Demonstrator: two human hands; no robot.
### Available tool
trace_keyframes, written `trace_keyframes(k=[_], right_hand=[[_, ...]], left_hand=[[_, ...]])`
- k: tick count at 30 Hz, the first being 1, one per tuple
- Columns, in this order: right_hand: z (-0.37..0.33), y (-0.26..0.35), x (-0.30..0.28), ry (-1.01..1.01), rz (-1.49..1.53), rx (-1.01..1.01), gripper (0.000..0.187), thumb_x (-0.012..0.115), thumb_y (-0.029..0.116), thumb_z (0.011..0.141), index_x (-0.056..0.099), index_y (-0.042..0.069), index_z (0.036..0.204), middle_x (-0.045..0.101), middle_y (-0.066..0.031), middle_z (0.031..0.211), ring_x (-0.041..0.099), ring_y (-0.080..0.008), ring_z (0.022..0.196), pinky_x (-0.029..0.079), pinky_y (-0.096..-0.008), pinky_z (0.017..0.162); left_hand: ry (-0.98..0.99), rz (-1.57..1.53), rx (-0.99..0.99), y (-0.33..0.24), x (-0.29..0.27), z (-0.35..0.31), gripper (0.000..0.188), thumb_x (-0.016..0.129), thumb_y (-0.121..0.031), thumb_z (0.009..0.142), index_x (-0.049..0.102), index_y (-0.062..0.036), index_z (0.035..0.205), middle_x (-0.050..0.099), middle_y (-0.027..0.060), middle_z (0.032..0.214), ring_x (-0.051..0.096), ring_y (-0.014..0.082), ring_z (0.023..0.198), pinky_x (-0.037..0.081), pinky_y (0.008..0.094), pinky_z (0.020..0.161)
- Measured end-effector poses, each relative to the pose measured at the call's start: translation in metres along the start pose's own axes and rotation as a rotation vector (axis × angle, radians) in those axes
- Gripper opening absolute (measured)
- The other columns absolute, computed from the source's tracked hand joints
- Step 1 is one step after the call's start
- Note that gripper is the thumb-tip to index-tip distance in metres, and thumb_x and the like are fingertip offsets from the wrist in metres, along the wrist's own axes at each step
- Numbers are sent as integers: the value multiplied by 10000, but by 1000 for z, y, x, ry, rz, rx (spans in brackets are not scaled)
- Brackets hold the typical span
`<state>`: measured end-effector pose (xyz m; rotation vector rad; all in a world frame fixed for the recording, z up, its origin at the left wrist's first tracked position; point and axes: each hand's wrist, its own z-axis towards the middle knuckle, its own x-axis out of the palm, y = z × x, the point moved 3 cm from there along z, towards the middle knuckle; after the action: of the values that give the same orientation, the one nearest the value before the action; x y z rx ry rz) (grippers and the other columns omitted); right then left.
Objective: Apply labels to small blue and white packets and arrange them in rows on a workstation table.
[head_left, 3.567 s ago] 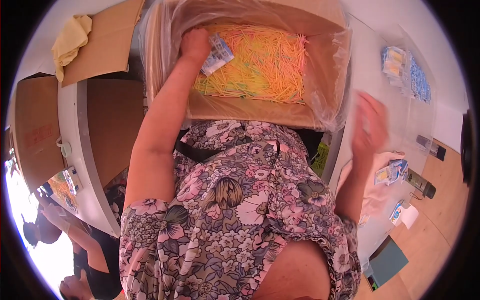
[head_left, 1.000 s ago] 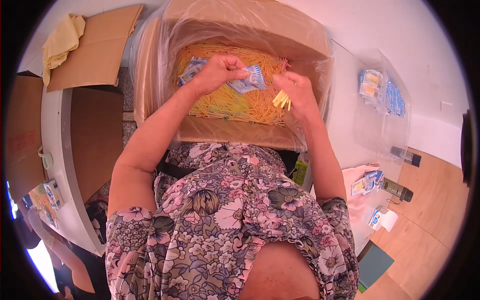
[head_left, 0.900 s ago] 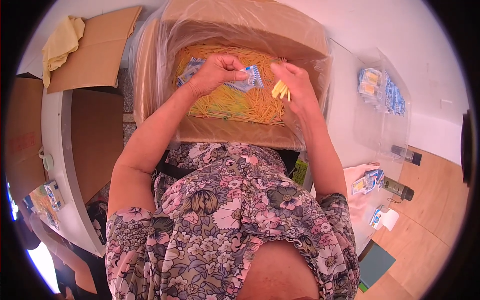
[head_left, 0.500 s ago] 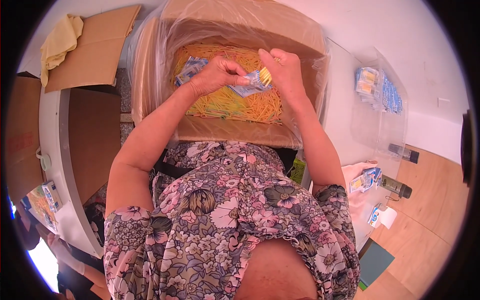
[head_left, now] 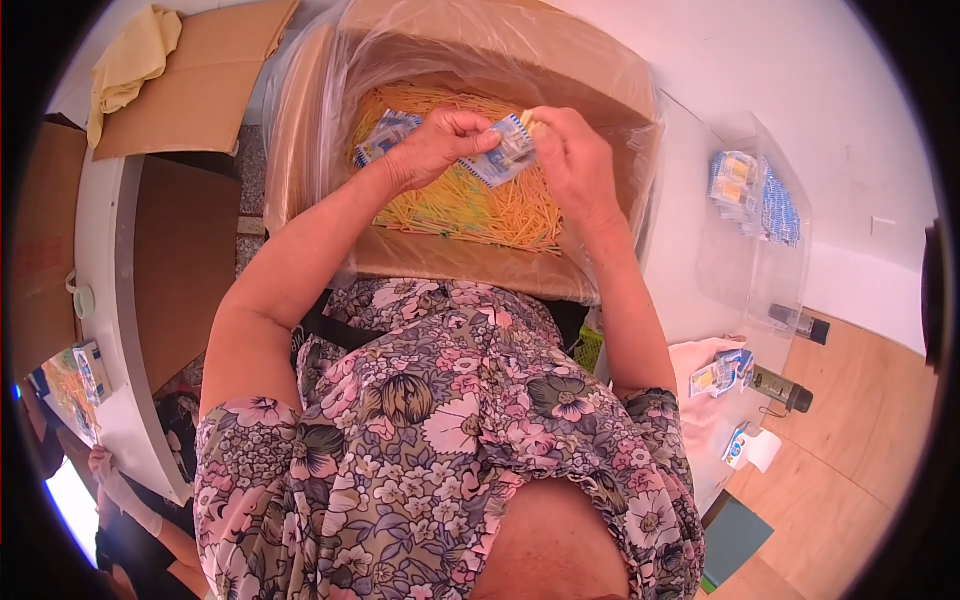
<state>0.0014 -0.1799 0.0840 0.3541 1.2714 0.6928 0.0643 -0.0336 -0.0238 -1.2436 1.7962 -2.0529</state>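
Over a large cardboard box [head_left: 465,265] lined with clear plastic, my left hand [head_left: 435,150] pinches a small clear-and-blue packet [head_left: 503,160] by its left side. At the packet's upper right end, my right hand [head_left: 578,165] grips a few thin yellow sticks [head_left: 530,122]; their ends reach the packet's mouth, and how far they go in is hard to see. Beneath both hands lies a wide heap of loose yellow and orange sticks [head_left: 465,215], some greenish. More blue-and-clear packets [head_left: 385,137] rest on the heap left of my left hand.
On the right, a clear plastic bin [head_left: 775,270] holds stacks of filled packets [head_left: 738,185]. Nearby are a pink cloth [head_left: 690,365], a dark bottle [head_left: 783,390] and a small open box [head_left: 750,448]. A yellow cloth [head_left: 135,65] hangs over cardboard at left. Another person's gloved arm [head_left: 125,490] shows lower left.
The packet has tilted more upright between my hands. My right hand has turned and closed lower over the yellow sticks, so less of them shows.
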Motion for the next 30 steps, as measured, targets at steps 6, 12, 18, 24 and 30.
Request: trace_keyframes(k=[6, 12, 18, 24, 30], right_hand=[[-20, 8, 13, -107, 397, 84, 481, 503, 185, 890, 356, 14, 1316, 514, -133, 1233, 483, -204, 1117, 387, -312, 925], [-30, 2, 12, -145, 144, -105, 476, 597, 101, 824, 432, 12, 1262, 526, -135, 1231, 501, -219, 1136, 404, -314, 926], [-44, 7, 21, -326, 75, -46, 303, 639, 66, 780, 581, 24, 1074, 626, -133, 1008, 615, -246, 909, 477, -310, 770], [-94, 15, -24, -394, 99, 78, 189, 610, 46, 811, 622, 5, 994, 651, -101, 884, 625, -176, 761, 491, -271, 682], [-255, 18, -186, -849, 70, 410, 297, 559, -91, 782, 561, -68, 1078, 620, -116, 949, 599, -167, 842, 493, -278, 767]], left_hand=[[-4, -54, 0, -2, 3, -3, 174, 623, -168, 852, 648, -25, 948, 636, 15, 855, 567, 74, 779, 460, 233, 726], [82, -55, 37, 0, 0, -4, 174, 627, -170, 848, 646, -26, 943, 629, 5, 853, 559, 77, 790, 446, 236, 735], [6, 54, -49, 12, -4, -2, 171, 641, -148, 832, 639, -23, 950, 628, 14, 868, 569, 91, 784, 456, 243, 731], [-79, 115, -78, 4, -2, -2, 180, 640, -160, 834, 641, -17, 943, 643, 30, 887, 587, 103, 807, 469, 251, 724], [-510, 1680, 195, 30, -86, -11, 386, 713, -254, 723, 572, -19, 996, 616, 183, 943, 606, 317, 843, 481, 393, 733]])
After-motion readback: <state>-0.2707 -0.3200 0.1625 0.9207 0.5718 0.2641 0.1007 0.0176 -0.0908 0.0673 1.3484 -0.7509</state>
